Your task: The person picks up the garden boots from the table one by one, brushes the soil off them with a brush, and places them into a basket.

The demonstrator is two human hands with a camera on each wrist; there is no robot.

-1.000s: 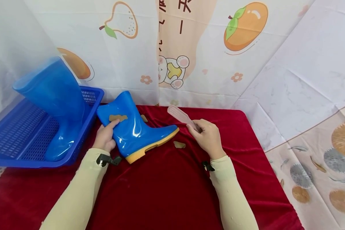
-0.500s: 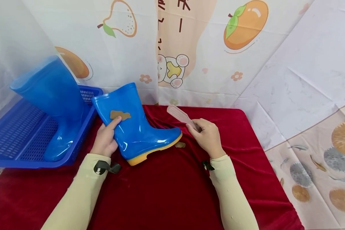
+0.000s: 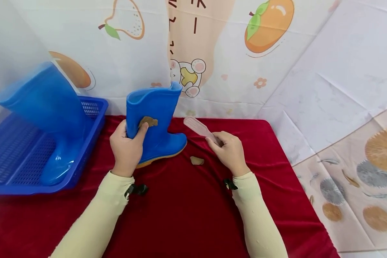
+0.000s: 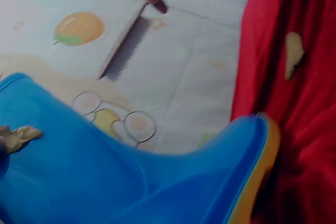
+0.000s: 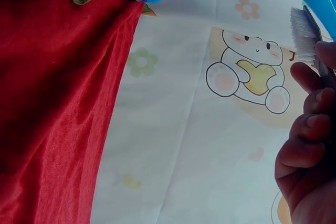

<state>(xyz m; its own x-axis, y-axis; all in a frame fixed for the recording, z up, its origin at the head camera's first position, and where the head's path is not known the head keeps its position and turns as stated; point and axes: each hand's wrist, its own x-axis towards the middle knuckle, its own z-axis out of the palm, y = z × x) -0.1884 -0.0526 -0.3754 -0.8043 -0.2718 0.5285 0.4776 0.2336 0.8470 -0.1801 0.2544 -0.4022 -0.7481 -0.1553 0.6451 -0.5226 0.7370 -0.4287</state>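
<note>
My left hand [image 3: 128, 147] grips the shaft of a glossy blue rain boot [image 3: 162, 104] with a yellow sole. The boot stands nearly upright, its opening upward and its toe to the right. A ragged brown patch [image 3: 149, 121] sits on the shaft, right at my left thumb; the left wrist view also shows this brown patch [image 4: 23, 136]. My right hand [image 3: 229, 148] holds a pinkish brush [image 3: 195, 126] by its handle, apart from the boot. White bristles [image 5: 302, 32] show in the right wrist view. The boot's far side is hidden.
A blue plastic basket [image 3: 98, 122] stands at the left with a second blue boot [image 3: 56, 107] leaning in it. One loose brown piece [image 3: 196, 160] lies on the red cloth [image 3: 193, 215] between my hands. A printed white curtain [image 3: 129, 64] hangs behind the table.
My left hand has lifted the boot from its leaning position, turned it more upright and brought it slightly right. The right hand with the brush has hardly moved.
</note>
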